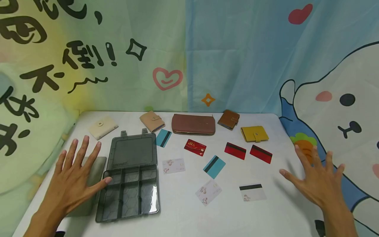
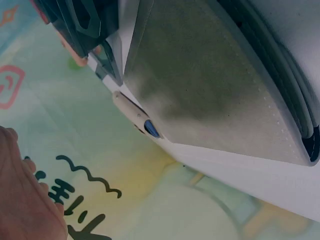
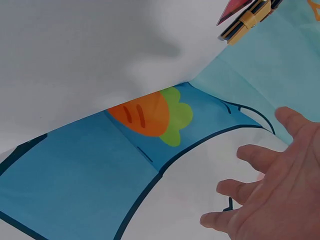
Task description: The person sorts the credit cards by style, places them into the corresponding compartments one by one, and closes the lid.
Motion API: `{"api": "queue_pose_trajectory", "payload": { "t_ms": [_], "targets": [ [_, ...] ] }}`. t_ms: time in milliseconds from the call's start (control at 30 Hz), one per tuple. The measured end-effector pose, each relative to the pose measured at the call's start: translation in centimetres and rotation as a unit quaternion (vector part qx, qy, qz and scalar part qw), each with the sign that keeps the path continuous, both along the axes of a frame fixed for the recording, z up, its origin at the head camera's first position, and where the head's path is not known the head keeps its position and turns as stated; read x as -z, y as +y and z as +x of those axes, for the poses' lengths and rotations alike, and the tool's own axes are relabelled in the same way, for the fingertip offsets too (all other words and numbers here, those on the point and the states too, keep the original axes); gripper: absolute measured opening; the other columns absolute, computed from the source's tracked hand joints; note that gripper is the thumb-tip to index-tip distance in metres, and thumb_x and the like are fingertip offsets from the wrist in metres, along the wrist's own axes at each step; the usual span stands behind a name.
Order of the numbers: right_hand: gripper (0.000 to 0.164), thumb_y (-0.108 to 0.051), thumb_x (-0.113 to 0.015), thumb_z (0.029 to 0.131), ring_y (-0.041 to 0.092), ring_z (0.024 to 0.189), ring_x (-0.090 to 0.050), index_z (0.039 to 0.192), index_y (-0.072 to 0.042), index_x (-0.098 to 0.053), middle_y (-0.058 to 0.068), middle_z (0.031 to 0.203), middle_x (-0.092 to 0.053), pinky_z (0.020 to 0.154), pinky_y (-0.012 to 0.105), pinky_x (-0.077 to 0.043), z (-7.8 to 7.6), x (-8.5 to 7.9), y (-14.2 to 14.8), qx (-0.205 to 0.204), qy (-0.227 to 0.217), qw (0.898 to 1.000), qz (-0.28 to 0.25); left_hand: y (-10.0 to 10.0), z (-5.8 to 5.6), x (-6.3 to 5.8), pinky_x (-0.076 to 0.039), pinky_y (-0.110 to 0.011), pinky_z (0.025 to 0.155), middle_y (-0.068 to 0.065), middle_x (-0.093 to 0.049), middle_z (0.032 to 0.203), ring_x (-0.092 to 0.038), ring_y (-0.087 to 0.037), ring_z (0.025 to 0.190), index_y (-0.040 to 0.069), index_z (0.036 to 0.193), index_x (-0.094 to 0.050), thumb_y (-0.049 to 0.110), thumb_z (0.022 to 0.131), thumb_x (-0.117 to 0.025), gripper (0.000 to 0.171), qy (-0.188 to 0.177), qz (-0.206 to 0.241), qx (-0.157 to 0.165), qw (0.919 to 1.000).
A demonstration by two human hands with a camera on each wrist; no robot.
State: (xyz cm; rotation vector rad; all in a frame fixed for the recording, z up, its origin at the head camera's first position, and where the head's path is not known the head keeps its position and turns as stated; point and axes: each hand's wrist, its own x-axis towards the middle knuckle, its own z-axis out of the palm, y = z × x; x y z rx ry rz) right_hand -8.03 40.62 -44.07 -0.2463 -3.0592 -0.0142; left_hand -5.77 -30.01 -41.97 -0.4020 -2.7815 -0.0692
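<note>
My left hand (image 1: 72, 177) hovers with fingers spread over a grey-green wallet (image 1: 81, 210), which fills much of the left wrist view. Its thumb overlaps the left side of a grey translucent compartment box (image 1: 119, 197) in the head view. The box lies with its lid (image 1: 131, 151) swung back, and its compartments hold nothing. Held out past the table's right side, my right hand (image 1: 319, 181) has its fingers spread and holds nothing. Nearest to it on the table are a white card with a black stripe (image 1: 253, 194) and a red card (image 1: 261, 154).
Further cards lie mid-table: red (image 1: 195, 147), (image 1: 235, 152) blue (image 1: 214, 167), (image 1: 163, 138) and white flowered ones (image 1: 173, 166). Along the back sit a cream wallet (image 1: 103, 127), tan wallet (image 1: 152, 121), long brown wallet (image 1: 193, 125), small brown wallet (image 1: 228, 119) and yellow wallet (image 1: 254, 133). A printed curtain hangs behind.
</note>
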Motion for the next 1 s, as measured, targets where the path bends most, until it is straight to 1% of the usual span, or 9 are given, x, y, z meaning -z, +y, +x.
{"api": "queue_pose_trajectory", "payload": {
  "t_ms": [200,333,433,533,633,733,800,900,1000],
  "targets": [
    [0.114,-0.083,-0.054,0.077,0.063,0.14,0.014,0.161,-0.024,-0.006,0.028,0.163,0.009,0.102,0.082,0.014,0.1,-0.6,-1.1,-0.012,0.009,1.0,-0.008,0.2,0.2,0.0,0.009,-0.047,0.126,-0.005,0.0,0.17,0.003,-0.03,0.156,0.025,0.161,-0.017,0.074,0.075,-0.065,0.11,-0.005,0.004,0.0,1.0],
    [0.112,-0.08,-0.059,0.076,0.058,0.146,0.007,0.161,-0.024,-0.011,0.027,0.164,-0.003,0.107,0.08,0.009,0.4,-0.5,-2.7,-0.044,0.038,0.998,-0.007,0.7,0.4,0.1,0.009,-0.047,0.126,-0.004,-0.001,0.17,0.001,-0.031,0.156,0.026,0.161,-0.017,0.071,0.076,-0.066,0.109,-0.014,0.014,-0.001,0.9998],
    [0.11,-0.073,-0.066,0.076,0.049,0.15,0.002,0.161,-0.024,-0.015,0.026,0.163,-0.016,0.112,0.076,0.006,0.7,-0.2,-4.6,-0.086,0.062,0.994,-0.032,1.3,0.7,0.1,0.001,-0.053,0.125,-0.003,-0.001,0.17,-0.001,-0.03,0.156,0.026,0.161,-0.016,0.069,0.077,-0.067,0.108,-0.026,0.037,0.002,0.999],
    [0.107,-0.064,-0.074,0.075,0.047,0.15,-0.01,0.16,-0.026,-0.021,0.024,0.16,-0.026,0.114,0.076,-0.002,1.1,-0.2,-7.2,-0.124,0.068,0.986,-0.086,2.1,1.2,0.1,-0.012,-0.063,0.12,-0.002,-0.003,0.169,-0.006,-0.033,0.155,0.025,0.161,-0.016,0.063,0.079,-0.07,0.105,-0.044,0.081,0.01,0.9957],
    [0.102,-0.058,-0.082,0.072,0.043,0.141,-0.029,0.157,-0.027,-0.033,0.019,0.153,-0.04,0.108,0.078,-0.021,1.6,0.0,-9.9,-0.158,0.054,0.976,-0.138,2.9,1.8,0.3,-0.023,-0.071,0.109,-0.003,-0.009,0.169,-0.016,-0.038,0.152,0.026,0.161,-0.02,0.051,0.081,-0.075,0.1,-0.064,0.149,0.023,0.9865],
    [0.095,-0.054,-0.086,0.069,0.034,0.131,-0.042,0.151,-0.032,-0.042,0.01,0.144,-0.052,0.102,0.074,-0.036,1.9,0.3,-12.4,-0.187,0.019,0.966,-0.175,3.2,2.4,0.7,-0.027,-0.074,0.102,-0.004,-0.015,0.168,-0.024,-0.045,0.146,0.028,0.159,-0.025,0.037,0.084,-0.078,0.092,-0.093,0.227,0.03,0.9689],
    [0.088,-0.053,-0.088,0.068,0.026,0.125,-0.048,0.145,-0.037,-0.049,0.001,0.136,-0.058,0.102,0.068,-0.042,2.0,0.5,-14.1,-0.205,-0.009,0.959,-0.193,3.2,2.8,1.1,-0.03,-0.073,0.099,-0.006,-0.022,0.166,-0.029,-0.045,0.143,0.027,0.158,-0.029,0.026,0.085,-0.079,0.088,-0.104,0.271,0.035,0.9562],
    [0.077,-0.05,-0.089,0.067,0.018,0.119,-0.051,0.136,-0.039,-0.058,-0.008,0.127,-0.062,0.102,0.059,-0.048,2.1,0.8,-16.5,-0.237,-0.052,0.947,-0.209,2.7,3.3,2.0,-0.037,-0.043,0.111,-0.009,-0.033,0.161,-0.031,-0.025,0.146,0.023,0.156,-0.035,0.01,0.085,-0.078,0.084,-0.103,0.308,0.043,0.9448],
    [0.068,-0.046,-0.09,0.068,0.014,0.116,-0.052,0.13,-0.034,-0.064,-0.011,0.123,-0.061,0.102,0.05,-0.051,1.9,1.0,-18.8,-0.278,-0.088,0.934,-0.205,2.2,3.6,2.8,-0.037,-0.006,0.102,-0.014,-0.042,0.154,-0.032,0.002,0.142,0.016,0.154,-0.039,-0.005,0.082,-0.077,0.083,-0.089,0.334,0.058,0.9366]
  ]
}}
